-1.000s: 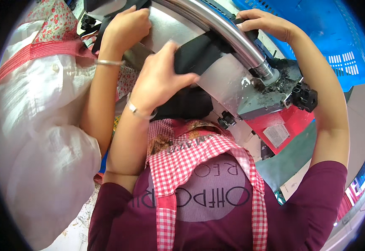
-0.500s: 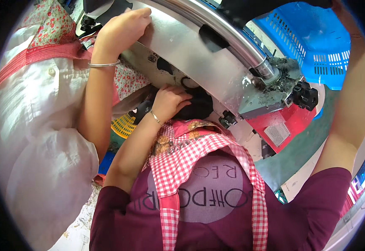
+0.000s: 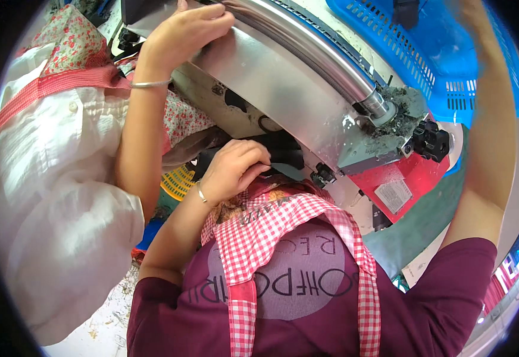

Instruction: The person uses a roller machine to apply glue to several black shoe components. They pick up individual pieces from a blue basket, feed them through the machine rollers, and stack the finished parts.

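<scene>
From here I see L hand [image 3: 235, 169] low by the apron, fingers curled, thumb nr the tips, at the black sheet [image 3: 288, 156] below the machine [image 3: 283, 77]; can't tell if it's gripping. R hand [image 3: 471, 15] is up over the blue basket [image 3: 450, 71], blurred, part out of sight; can't tell re its fingers. Co-worker's hand [image 3: 188, 30] is nr roller's [image 3: 313, 44] L end.

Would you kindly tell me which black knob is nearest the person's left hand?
The lowest knob, rightward of the left hand; the knob near the right end of the metal roller and the upper-left knob are farther.
</scene>
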`<state>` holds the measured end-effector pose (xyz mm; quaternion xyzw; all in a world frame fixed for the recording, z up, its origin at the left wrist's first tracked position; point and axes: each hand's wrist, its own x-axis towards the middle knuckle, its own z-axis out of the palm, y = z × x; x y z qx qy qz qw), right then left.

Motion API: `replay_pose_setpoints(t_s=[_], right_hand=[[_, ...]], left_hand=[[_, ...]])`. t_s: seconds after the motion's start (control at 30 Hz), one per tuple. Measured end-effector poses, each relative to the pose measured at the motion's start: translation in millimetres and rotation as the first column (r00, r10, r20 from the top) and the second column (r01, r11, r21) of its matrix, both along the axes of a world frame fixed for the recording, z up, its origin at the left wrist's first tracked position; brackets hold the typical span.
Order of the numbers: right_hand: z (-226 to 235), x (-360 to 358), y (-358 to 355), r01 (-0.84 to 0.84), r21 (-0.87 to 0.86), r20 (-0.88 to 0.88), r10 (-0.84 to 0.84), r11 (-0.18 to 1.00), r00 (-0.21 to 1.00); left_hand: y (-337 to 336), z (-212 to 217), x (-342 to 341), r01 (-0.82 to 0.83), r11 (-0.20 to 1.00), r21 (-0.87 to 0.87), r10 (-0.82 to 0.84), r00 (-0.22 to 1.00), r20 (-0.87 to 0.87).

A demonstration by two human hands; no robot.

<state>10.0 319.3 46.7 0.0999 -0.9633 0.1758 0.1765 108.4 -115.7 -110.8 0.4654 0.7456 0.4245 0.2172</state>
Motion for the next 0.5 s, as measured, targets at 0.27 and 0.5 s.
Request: replay_pose_setpoints(t_s=[0.27,0.5], right_hand=[[-113.3,2.5,-49.1,-0.372,-0.266,0.501,0.457,0.890,0.735],[-124.2,5.1,-38.4,0.152,-0.449,0.851,0.369,0.881,0.374]], left_hand=[[49.9,53.8,-58.8,-0.370,0.899,-0.234,0.422,0.873,0.245],[71.6,42.9,-85.0,-0.390,0.917,-0.082,0.374,0.913,-0.161]])
